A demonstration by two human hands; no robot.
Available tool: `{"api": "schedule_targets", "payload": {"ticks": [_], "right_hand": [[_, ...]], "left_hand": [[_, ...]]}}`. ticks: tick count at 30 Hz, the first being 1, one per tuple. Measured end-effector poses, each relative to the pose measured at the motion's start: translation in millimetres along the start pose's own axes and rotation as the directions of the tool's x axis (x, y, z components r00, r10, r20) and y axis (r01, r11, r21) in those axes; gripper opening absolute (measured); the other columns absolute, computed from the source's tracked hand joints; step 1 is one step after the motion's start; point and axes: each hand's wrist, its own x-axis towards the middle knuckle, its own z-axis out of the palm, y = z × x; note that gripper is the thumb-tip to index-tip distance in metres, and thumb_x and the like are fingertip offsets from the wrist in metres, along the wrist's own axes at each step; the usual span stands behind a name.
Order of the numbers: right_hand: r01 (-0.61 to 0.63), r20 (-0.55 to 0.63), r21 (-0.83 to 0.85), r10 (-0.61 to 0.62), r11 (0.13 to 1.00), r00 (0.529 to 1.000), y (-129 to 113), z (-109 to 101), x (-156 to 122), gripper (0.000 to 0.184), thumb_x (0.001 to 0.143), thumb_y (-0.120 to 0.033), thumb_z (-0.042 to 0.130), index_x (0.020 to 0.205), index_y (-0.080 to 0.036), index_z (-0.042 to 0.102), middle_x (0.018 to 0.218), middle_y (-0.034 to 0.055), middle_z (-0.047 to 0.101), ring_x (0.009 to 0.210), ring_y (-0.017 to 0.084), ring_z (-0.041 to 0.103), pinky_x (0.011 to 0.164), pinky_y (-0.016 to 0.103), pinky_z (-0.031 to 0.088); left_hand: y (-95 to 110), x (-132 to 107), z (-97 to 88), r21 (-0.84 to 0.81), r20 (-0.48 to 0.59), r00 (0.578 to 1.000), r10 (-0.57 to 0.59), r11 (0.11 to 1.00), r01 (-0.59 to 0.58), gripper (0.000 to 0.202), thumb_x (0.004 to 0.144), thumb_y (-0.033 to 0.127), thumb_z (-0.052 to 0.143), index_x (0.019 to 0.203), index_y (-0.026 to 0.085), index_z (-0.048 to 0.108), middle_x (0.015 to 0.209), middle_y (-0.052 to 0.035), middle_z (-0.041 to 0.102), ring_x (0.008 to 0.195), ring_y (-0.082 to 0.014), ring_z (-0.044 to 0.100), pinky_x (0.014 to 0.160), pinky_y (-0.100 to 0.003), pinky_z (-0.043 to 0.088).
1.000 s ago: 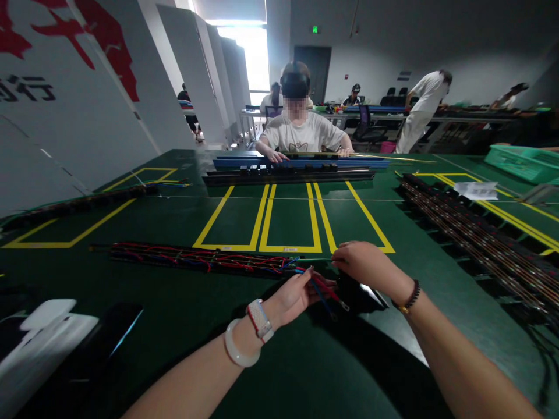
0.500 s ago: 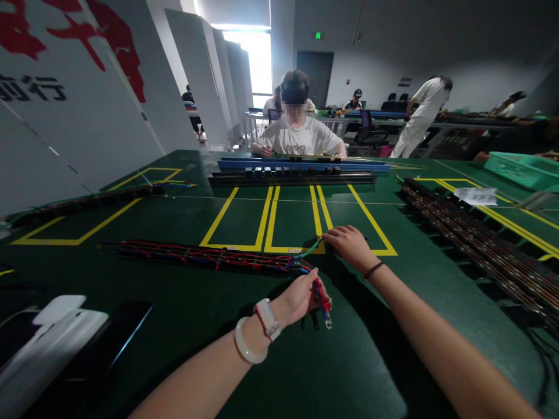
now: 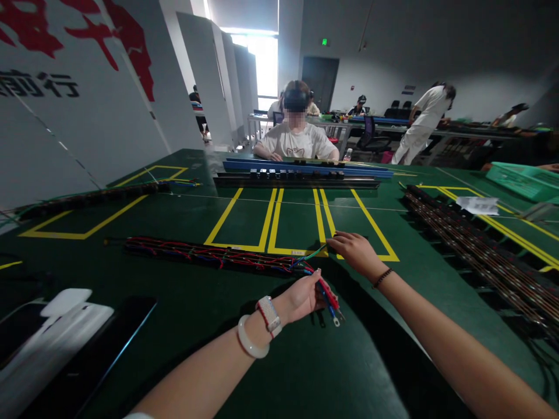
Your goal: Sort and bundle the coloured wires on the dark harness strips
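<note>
A long bundle of red, blue and black wires (image 3: pixel 209 255) lies across the dark green table. At its right end, my left hand (image 3: pixel 308 295) is closed round several red and blue cables (image 3: pixel 329 295) whose metal lug tips stick out below the fingers. A little farther away, my right hand (image 3: pixel 351 249) pinches the end of a green wire (image 3: pixel 315 252) that branches from the same bundle. The fingertips partly hide that wire's end. My left wrist wears a watch and a white bangle.
Yellow tape outlines (image 3: pixel 301 252) mark the table. Black and blue rails (image 3: pixel 301 181) lie at the far edge, where a person sits. Brown wire bundles (image 3: pixel 480 244) lie at right near a green basket (image 3: pixel 519 179); a dark flat device (image 3: pixel 113 343) is at near left.
The view has shifted slightly. The lug ends below my left hand now point more to the right. Both hands keep their grip on the wires.
</note>
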Motion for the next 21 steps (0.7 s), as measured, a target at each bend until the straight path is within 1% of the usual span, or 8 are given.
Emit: {"api": "schedule_targets", "payload": {"ticks": [3, 5, 8, 11, 14, 16, 18, 21], "right_hand": [[-0.04, -0.127, 0.083, 0.05, 0.996, 0.991, -9, 3, -29, 0.031, 0.092, -0.018, 0.044, 0.12, -0.017, 0.058, 0.133, 0.0113, 0.052, 0.126, 0.023, 0.043, 0.095, 0.038, 0.042], [-0.069, -0.208, 0.173, 0.105, 0.983, 0.973, -18, 2, -48, 0.032, 0.093, -0.022, 0.044, 0.121, -0.017, 0.057, 0.135, 0.0117, 0.048, 0.126, 0.022, 0.042, 0.097, 0.038, 0.042], [-0.073, -0.231, 0.263, 0.136, 0.962, 0.963, -35, -3, -72, 0.035, 0.092, -0.023, 0.045, 0.126, -0.018, 0.053, 0.125, 0.0123, 0.054, 0.114, 0.02, 0.051, 0.094, 0.036, 0.044], [0.032, -0.179, 0.231, 0.01, 0.973, 0.984, -51, -10, -87, 0.035, 0.092, -0.022, 0.047, 0.126, -0.023, 0.054, 0.104, 0.0088, 0.061, 0.095, 0.019, 0.057, 0.085, 0.036, 0.048], [0.2, -0.155, 0.2, -0.17, 0.959, 0.973, -59, -13, -91, 0.04, 0.092, -0.017, 0.045, 0.13, -0.026, 0.05, 0.094, 0.0061, 0.063, 0.088, 0.018, 0.057, 0.084, 0.037, 0.047], [0.252, -0.165, 0.22, -0.219, 0.942, 0.962, -61, -12, -88, 0.042, 0.092, -0.015, 0.044, 0.133, -0.025, 0.047, 0.095, 0.0062, 0.064, 0.088, 0.018, 0.057, 0.085, 0.037, 0.047], [0.257, -0.197, 0.258, -0.21, 0.931, 0.958, -59, -10, -83, 0.04, 0.092, -0.016, 0.043, 0.131, -0.023, 0.049, 0.095, 0.0067, 0.064, 0.088, 0.018, 0.057, 0.083, 0.036, 0.048], [0.227, -0.269, 0.344, -0.136, 0.911, 0.953, -54, -7, -77, 0.033, 0.093, -0.018, 0.043, 0.124, -0.022, 0.054, 0.097, 0.0078, 0.065, 0.09, 0.019, 0.057, 0.079, 0.035, 0.049]], "left_hand": [[-1, 1, -0.3, 0.004, -0.019, 1.0, 0.011, 1.0, -0.011, 0.04, 0.094, 0.041, 0.032, 0.074, 0.014, 0.054, 0.064, -0.006, 0.063, 0.064, -0.0161, 0.063, 0.076, -0.033, 0.045], [-1, 2, -1.3, 0.0, -0.018, 1.0, 0.01, 1.0, -0.01, 0.039, 0.094, 0.04, 0.033, 0.074, 0.014, 0.054, 0.065, -0.0058, 0.063, 0.065, -0.0162, 0.063, 0.077, -0.033, 0.045], [-3, 4, -3.8, -0.007, -0.002, 1.0, 0.02, 1.0, -0.02, 0.037, 0.094, 0.039, 0.034, 0.075, 0.014, 0.054, 0.065, -0.0055, 0.063, 0.065, -0.0156, 0.062, 0.078, -0.033, 0.045], [-6, 8, -7.8, -0.011, 0.005, 1.0, 0.024, 1.0, -0.024, 0.038, 0.094, 0.039, 0.035, 0.074, 0.014, 0.054, 0.064, -0.0042, 0.062, 0.063, -0.0143, 0.061, 0.075, -0.031, 0.046], [-9, 12, -11.2, -0.004, -0.003, 0.999, 0.039, 0.999, -0.039, 0.039, 0.093, 0.041, 0.037, 0.07, 0.013, 0.053, 0.063, -0.0033, 0.059, 0.061, -0.0132, 0.059, 0.07, -0.03, 0.047], [-10, 13, -10.9, -0.004, 0.002, 0.998, 0.055, 0.998, -0.055, 0.038, 0.092, 0.04, 0.038, 0.071, 0.013, 0.053, 0.064, -0.0034, 0.059, 0.061, -0.013, 0.059, 0.069, -0.029, 0.048], [-10, 11, -7.6, -0.005, -0.005, 0.997, 0.075, 0.997, -0.075, 0.038, 0.093, 0.04, 0.038, 0.071, 0.013, 0.054, 0.064, -0.0037, 0.059, 0.06, -0.0131, 0.059, 0.067, -0.029, 0.048], [-11, 4, 0.4, -0.023, -0.052, 0.991, 0.121, 0.992, -0.122, 0.036, 0.093, 0.035, 0.035, 0.074, 0.012, 0.055, 0.063, -0.0046, 0.06, 0.059, -0.014, 0.06, 0.069, -0.031, 0.05]]}}
